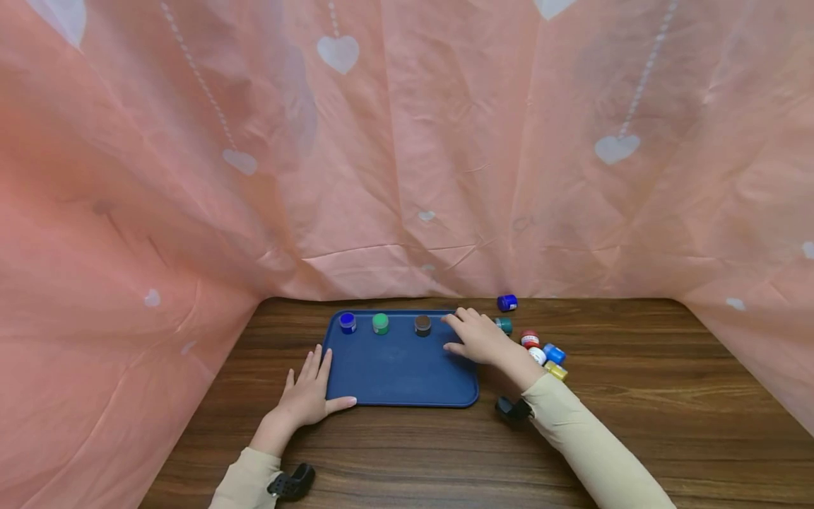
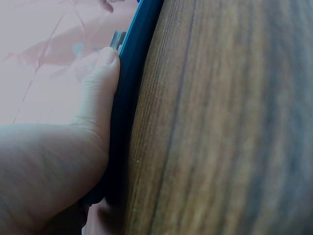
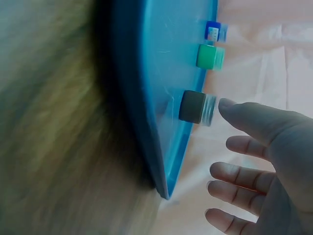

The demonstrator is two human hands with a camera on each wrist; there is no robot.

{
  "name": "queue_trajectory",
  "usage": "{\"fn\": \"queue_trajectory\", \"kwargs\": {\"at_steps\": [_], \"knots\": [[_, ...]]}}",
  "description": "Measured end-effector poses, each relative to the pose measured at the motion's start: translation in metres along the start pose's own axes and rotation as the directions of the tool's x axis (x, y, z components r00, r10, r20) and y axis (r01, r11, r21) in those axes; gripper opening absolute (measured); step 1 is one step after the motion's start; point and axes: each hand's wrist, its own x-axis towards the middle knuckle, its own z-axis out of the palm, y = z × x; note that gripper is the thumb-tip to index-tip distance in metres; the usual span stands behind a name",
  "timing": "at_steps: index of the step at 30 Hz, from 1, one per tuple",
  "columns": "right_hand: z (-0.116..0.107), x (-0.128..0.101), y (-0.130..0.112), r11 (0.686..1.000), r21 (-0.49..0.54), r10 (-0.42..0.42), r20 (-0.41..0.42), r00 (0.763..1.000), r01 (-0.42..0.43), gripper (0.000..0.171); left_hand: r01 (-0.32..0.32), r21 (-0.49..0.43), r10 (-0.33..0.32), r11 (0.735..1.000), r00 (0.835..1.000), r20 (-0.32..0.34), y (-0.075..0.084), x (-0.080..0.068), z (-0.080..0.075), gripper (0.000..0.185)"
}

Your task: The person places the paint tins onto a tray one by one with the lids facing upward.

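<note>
A blue tray (image 1: 400, 375) lies on the table, bearing three small paint jars along its far side: dark blue (image 1: 347, 323), green (image 1: 380, 324) and brown (image 1: 422, 325). My left hand (image 1: 305, 401) rests at the tray's near left corner, fingers spread and straight; in the left wrist view its thumb (image 2: 98, 93) lies along the tray's rim. Over the tray's right part reaches my right hand (image 1: 480, 338), holding nothing. The right wrist view shows its fingers (image 3: 239, 176) loosely extended and apart, with the thumb tip close beside the brown jar (image 3: 193, 106).
Right of the tray lie more paint jars: dark blue (image 1: 506, 302) at the back, teal (image 1: 504, 325) partly behind my right hand, then red (image 1: 529, 338), white (image 1: 537, 355), lighter blue (image 1: 554, 353) and yellow (image 1: 556, 371) clustered near my forearm. A pink curtain (image 1: 394, 177) borders the wooden table (image 1: 636, 396).
</note>
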Motion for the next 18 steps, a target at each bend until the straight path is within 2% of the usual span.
{"fn": "queue_trajectory", "kwargs": {"at_steps": [11, 18], "knots": [[-0.008, -0.044, 0.01, 0.997, -0.033, -0.071, -0.156, 0.985, 0.067, 0.047, 0.028, 0.026, -0.029, 0.999, 0.999, 0.038, 0.009, -0.002, -0.009, 0.116], [-0.015, -0.066, 0.014, 0.998, -0.045, -0.043, -0.179, 0.983, 0.036, 0.046, 0.03, 0.025, -0.031, 0.999, 0.999, 0.033, 0.005, -0.001, -0.005, 0.116]]}}
